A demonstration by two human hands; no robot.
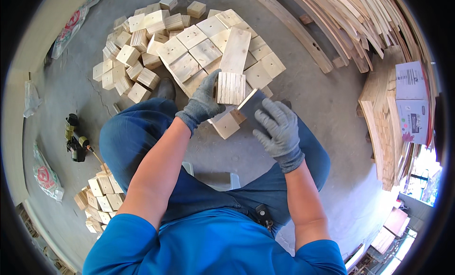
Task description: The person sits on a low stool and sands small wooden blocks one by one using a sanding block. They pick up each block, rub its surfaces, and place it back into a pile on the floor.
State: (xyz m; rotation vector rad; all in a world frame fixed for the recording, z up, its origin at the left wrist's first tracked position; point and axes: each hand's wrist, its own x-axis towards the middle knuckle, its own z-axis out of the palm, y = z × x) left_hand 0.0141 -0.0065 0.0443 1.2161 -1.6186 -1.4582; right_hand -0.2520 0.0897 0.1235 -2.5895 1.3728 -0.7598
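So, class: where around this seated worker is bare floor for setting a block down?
Bare concrete lies between the right knee and the stacked planks, and between nail gun and left knee. The block heap ahead is crowded.

A grey concrete floor (pixel 308 109) lies in bright daylight, faintly cracked. Long curved wooden slats (pixel 341 19) are stacked at its far right edge, with a cardboard box (pixel 411 102) resting on more planks just below them. Well to the left of the slats, printed sacks (pixel 47 175) and a nail gun (pixel 76 140) lie on the floor.
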